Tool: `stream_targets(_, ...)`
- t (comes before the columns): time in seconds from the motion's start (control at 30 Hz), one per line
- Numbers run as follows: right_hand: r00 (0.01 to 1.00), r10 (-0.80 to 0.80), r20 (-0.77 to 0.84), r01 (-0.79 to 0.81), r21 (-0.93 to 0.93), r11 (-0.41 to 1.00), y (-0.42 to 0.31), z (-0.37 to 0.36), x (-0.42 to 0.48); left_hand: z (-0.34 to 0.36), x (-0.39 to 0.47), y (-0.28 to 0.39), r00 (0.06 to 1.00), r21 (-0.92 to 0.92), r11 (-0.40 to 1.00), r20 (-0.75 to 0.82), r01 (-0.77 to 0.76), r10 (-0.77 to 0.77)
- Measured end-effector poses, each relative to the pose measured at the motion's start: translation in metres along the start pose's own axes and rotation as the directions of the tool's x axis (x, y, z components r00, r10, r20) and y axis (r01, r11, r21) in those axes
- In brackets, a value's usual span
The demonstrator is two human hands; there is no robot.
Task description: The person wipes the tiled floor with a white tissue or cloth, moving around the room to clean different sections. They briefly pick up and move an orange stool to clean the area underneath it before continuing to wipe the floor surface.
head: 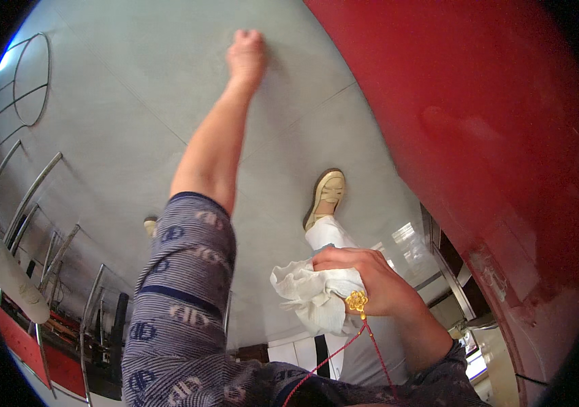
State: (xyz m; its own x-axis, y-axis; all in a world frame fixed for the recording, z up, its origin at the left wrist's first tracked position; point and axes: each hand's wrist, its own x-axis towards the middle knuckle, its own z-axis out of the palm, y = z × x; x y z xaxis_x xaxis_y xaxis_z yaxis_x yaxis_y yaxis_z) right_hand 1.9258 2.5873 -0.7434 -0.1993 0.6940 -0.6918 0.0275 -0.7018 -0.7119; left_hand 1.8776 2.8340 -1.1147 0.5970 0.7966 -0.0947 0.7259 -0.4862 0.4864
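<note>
My left hand (247,57) is stretched out ahead over the grey floor. It is slightly blurred, with the fingers curled in and no object visible in it. Close to my body, my right hand (378,277) grips a crumpled white cloth or paper towel (320,295). A small blue-grey edge (324,248) shows at the fingertips; what it belongs to is hidden. A gold flower pendant (356,301) on a red cord (326,362) hangs in front of the right wrist.
A large glossy red surface (462,112) fills the right side. Metal-framed chairs or racks (35,188) line the left. On the smooth grey floor (131,81), my beige shoe (327,196) is forward; another shoe (150,225) shows partly behind my left sleeve. White cabinet fronts (294,353) appear low in view.
</note>
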Motion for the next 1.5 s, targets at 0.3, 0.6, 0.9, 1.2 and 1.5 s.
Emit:
stream_targets(0.3, 0.965, 0.259, -0.051, -0.250, 0.134, 0.959, 0.003, 0.001, -0.006, 0.037, -0.090, 0.086, 0.802, -0.194, 0.888, 0.381, -0.417, 0.460)
stream_targets(0.6, 0.946, 0.303, -0.118, -0.260, 0.286, 0.922, 0.024, 0.060, 0.005, -0.177, -0.065, -0.158, 0.936, 0.326, 0.901, 0.108, 0.285, -0.335)
stream_targets(0.9, 0.840, 0.391, -0.377, -0.186, 0.476, 0.860, 0.045, 0.129, 0.004, -0.462, -0.175, -0.130, 0.743, -0.908, 0.006, 0.340, 0.420, -0.576)
stream_targets(1.2, 0.956, 0.263, -0.131, -0.209, 0.323, 0.923, -0.174, 0.232, 0.011, -0.662, -0.307, -0.106, 0.721, -0.941, -0.257, 0.333, 0.218, -0.607)
stream_targets(1.5, 0.947, 0.281, -0.154, -0.206, 0.379, 0.902, -0.310, 0.271, -0.027, -0.762, -0.367, -0.097, 0.674, -0.886, -0.421, 0.433, 0.195, -0.598)
